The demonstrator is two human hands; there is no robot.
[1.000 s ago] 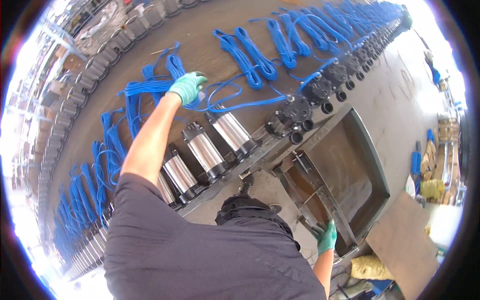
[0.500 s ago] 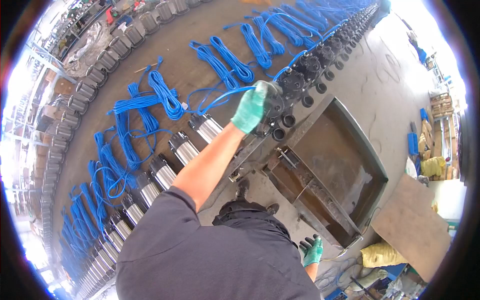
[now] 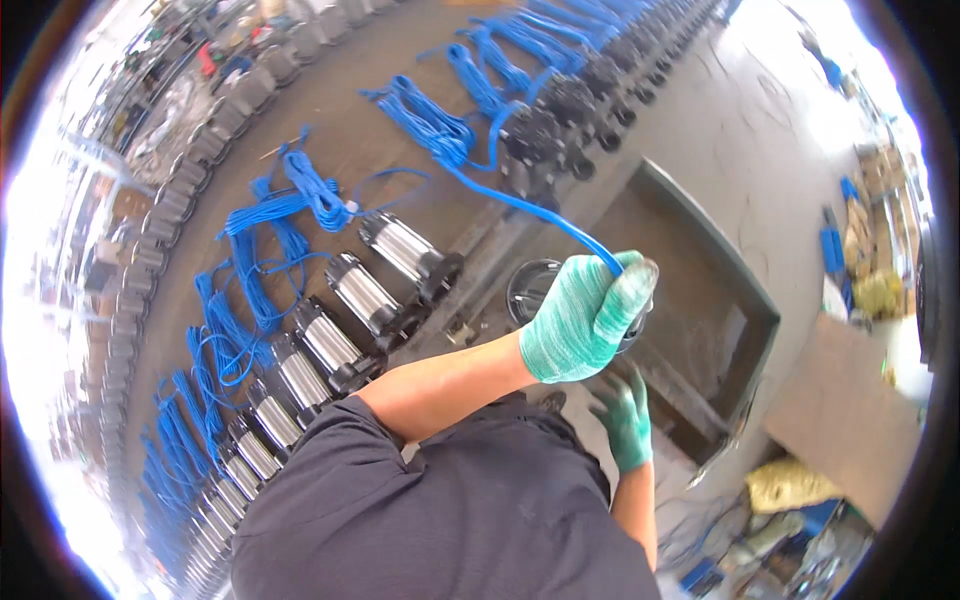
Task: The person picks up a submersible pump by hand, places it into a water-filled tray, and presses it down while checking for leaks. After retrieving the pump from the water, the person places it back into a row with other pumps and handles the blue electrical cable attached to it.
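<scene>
Left hand (image 3: 590, 318) is pinching the blue cable (image 3: 540, 213) over the metal trough (image 3: 715, 242); cable is running back to a coiled bundle (image 3: 425, 118) on the surface (image 3: 335, 95). Round dark part (image 3: 530, 284) is sitting half-hidden behind that hand. Right hand (image 3: 627, 425) is hanging just below, fingers spreading.

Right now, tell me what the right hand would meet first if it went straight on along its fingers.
The right hand would probably meet the left hand first, closed around the blue cord; depth is unclear, so it might pass beneath.
</scene>
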